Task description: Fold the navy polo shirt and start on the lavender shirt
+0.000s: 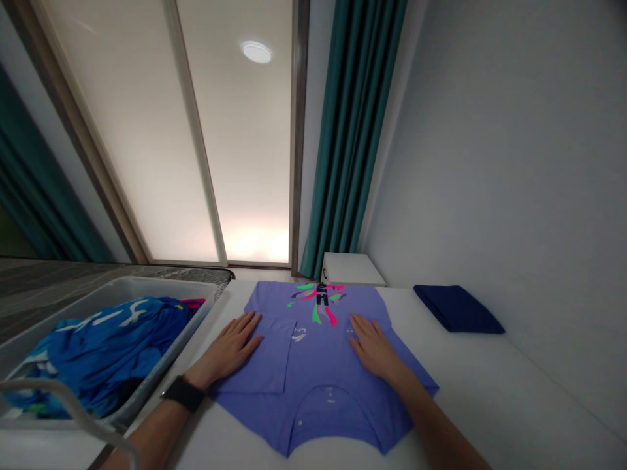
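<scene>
A purple T-shirt [313,372] lies spread on the white table, its neckline toward me and a pink, green and black print at the far end. On the left, part of the shirt is folded inward over the body. My left hand [234,346] rests flat on that folded part, fingers stretched out; a black watch is on the wrist. Flat on the shirt's right side lies my right hand [375,346], its fingers extended near a small white logo. Neither hand grips the fabric.
A grey-white bin [193,329] with blue clothes [117,339] stands at the left, a pale curved cord [73,405] in front of it. A folded navy garment [455,308] lies on the white table [470,385] at the right. A small white cabinet [353,269] stands beyond.
</scene>
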A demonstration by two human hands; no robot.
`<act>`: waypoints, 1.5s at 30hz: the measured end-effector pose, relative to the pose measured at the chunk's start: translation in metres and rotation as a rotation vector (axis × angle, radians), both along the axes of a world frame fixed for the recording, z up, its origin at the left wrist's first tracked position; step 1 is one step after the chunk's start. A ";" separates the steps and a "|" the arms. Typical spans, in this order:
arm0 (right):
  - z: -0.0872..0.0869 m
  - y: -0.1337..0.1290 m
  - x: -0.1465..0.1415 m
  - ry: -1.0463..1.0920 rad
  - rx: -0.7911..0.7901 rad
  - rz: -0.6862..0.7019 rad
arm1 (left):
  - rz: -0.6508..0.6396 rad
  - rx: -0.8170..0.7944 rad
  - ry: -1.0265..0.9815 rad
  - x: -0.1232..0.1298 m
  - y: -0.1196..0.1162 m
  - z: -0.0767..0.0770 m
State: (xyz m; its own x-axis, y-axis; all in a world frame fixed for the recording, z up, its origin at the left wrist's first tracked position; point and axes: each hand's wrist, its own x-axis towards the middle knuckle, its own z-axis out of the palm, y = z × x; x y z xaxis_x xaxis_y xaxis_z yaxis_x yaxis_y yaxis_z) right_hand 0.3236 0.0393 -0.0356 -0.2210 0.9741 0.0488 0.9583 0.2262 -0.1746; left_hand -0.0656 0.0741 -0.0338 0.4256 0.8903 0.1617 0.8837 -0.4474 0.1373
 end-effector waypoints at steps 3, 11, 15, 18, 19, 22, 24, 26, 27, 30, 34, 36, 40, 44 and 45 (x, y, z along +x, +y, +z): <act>-0.006 -0.002 0.003 0.006 0.012 -0.006 | 0.023 -0.006 0.034 0.002 -0.001 0.000; 0.003 -0.007 0.016 -0.013 0.081 -0.092 | 0.063 0.043 0.055 0.005 -0.006 0.004; 0.004 -0.011 0.008 -0.015 0.047 -0.074 | 0.049 0.102 0.035 0.012 -0.013 0.006; 0.004 -0.013 -0.003 0.016 0.087 -0.005 | -0.034 0.123 0.009 0.022 -0.021 0.007; 0.004 -0.014 -0.007 0.028 0.106 0.023 | -0.067 0.127 0.004 0.027 -0.023 0.007; 0.005 -0.018 -0.020 0.042 0.128 0.085 | -0.141 0.136 -0.005 0.036 -0.029 0.007; 0.007 -0.022 -0.028 0.031 0.120 0.103 | -0.163 0.131 -0.001 0.039 -0.029 0.004; 0.008 -0.025 -0.034 0.010 0.108 0.105 | -0.169 0.122 0.013 0.039 -0.029 0.002; 0.009 -0.027 -0.037 -0.001 0.105 0.104 | -0.170 0.119 0.021 0.039 -0.029 0.002; 0.010 -0.029 -0.041 -0.023 0.098 0.100 | -0.179 0.127 0.027 0.042 -0.032 0.006; 0.008 -0.030 -0.043 -0.024 0.075 0.084 | -0.221 0.126 0.004 0.061 -0.047 0.019; 0.008 -0.030 -0.043 -0.014 0.066 0.073 | -0.276 0.102 0.002 0.072 -0.056 0.022; 0.007 -0.030 -0.045 -0.013 0.057 0.068 | -0.355 0.076 0.000 0.082 -0.066 0.019; 0.010 -0.032 -0.047 -0.028 0.043 0.054 | -0.343 0.077 0.004 0.081 -0.067 0.015; 0.010 -0.032 -0.048 -0.034 0.041 0.050 | -0.343 0.077 0.004 0.081 -0.067 0.015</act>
State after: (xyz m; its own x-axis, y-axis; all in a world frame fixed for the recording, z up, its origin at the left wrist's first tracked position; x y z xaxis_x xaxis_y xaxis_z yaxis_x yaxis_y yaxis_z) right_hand 0.2759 0.0073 -0.0255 -0.2715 0.9591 0.0797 0.9509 0.2801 -0.1315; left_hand 0.0155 0.0072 -0.0192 0.6989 0.6805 0.2202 0.6804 -0.7275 0.0886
